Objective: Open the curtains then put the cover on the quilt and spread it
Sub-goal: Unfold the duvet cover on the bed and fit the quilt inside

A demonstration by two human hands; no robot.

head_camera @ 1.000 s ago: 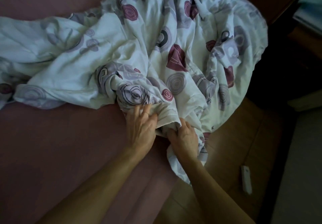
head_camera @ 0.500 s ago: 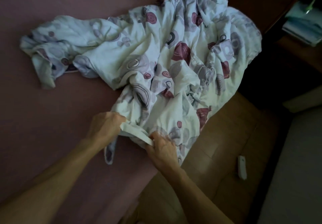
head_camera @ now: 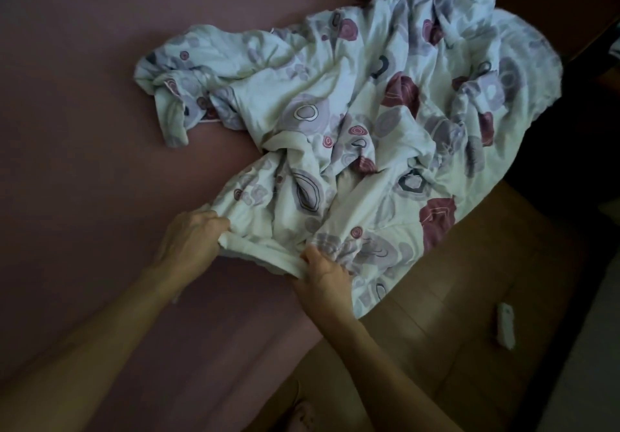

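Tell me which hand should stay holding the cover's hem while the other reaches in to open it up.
Probably left hand holds: it pins the hem of the cover on the bed. Right hand, at the bed edge beside the bunched fabric, seems freer to reach in.

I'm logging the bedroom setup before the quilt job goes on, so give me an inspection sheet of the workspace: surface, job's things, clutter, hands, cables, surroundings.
Surface: mauve bed sheet, mostly bare, lightly creased.
Job's things: patterned quilt cover, crumpled in a heap at the bed's right side, its lower right part hanging over the bed edge; whether a quilt is inside cannot be told.
Clutter: small white object lying on the wooden floor.
Hands: left hand and right hand each grip the cover's near white edge, held taut between them.
Cables: nothing seen.
Surroundings: dim light; dark furniture at upper right, details too dark to tell.
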